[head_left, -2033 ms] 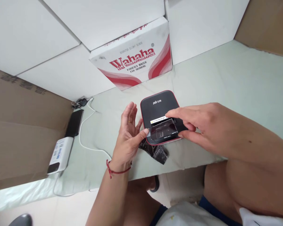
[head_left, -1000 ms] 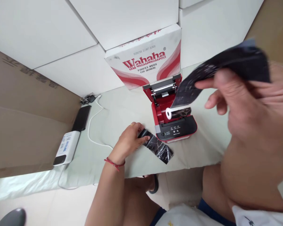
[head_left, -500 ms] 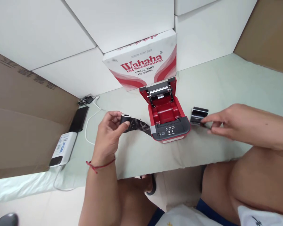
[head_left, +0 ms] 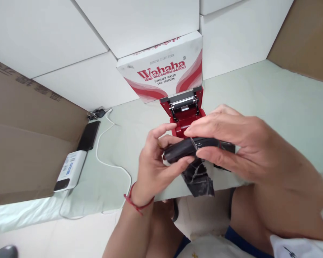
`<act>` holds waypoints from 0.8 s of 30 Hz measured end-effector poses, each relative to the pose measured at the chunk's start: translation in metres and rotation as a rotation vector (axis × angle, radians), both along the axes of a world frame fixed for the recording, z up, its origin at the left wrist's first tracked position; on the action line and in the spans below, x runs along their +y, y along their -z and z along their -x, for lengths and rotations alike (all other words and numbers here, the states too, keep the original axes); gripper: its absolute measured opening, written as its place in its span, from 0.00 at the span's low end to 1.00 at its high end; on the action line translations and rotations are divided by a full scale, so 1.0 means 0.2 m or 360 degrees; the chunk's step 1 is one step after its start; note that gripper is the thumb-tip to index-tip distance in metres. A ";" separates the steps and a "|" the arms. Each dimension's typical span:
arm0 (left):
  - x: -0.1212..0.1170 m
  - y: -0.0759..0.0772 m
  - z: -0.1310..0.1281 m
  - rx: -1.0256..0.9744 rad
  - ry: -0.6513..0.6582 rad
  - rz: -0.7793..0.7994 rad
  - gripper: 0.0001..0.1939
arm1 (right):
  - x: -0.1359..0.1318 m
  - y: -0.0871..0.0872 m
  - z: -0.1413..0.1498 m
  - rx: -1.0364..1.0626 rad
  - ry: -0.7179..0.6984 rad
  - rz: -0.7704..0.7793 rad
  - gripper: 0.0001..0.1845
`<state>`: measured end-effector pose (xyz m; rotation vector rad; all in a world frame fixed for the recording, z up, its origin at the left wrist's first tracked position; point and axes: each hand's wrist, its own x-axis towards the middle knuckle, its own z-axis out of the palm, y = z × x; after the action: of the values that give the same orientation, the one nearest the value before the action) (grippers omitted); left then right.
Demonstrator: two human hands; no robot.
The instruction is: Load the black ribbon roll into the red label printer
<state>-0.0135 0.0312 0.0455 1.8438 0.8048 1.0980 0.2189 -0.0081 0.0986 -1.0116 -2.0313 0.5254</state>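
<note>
My left hand [head_left: 157, 157] grips a black ribbon roll [head_left: 177, 150] between its thumb and fingers, in front of the red printer [head_left: 200, 95]. From this roll a creased strip of black film [head_left: 197, 179] hangs toward the table edge. The thumb and fingers of my right hand [head_left: 231, 139] close around the roll's right end. Propped up at the back, the printer's lid shows a roller; my hands cover most of its body. A shiny black piece [head_left: 228, 147] shows beneath my right hand, and I cannot tell whether that hand also holds it.
Behind the printer stands a white and red Wahaha carton [head_left: 161, 73] against white boxes [head_left: 140, 28]. To the left lie a white power bank [head_left: 72, 166], a black phone-like slab [head_left: 88, 135] and a white cable [head_left: 107, 165]. Cardboard walls [head_left: 24, 143] flank the green-covered table [head_left: 271, 96].
My left hand has carried the ribbon roll rightward to the printer's front, and its film now hangs down. My right hand has come left from the second black roll to meet it.
</note>
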 end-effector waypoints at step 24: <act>-0.01 0.12 -0.03 0.0387 -0.0092 -0.0656 0.29 | 0.27 0.24 -0.02 -0.0660 0.0400 0.0262 0.19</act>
<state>-0.0065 0.0294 0.0215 2.3462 0.8170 1.1540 0.2220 0.0458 0.0510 -1.5569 -2.1938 0.3748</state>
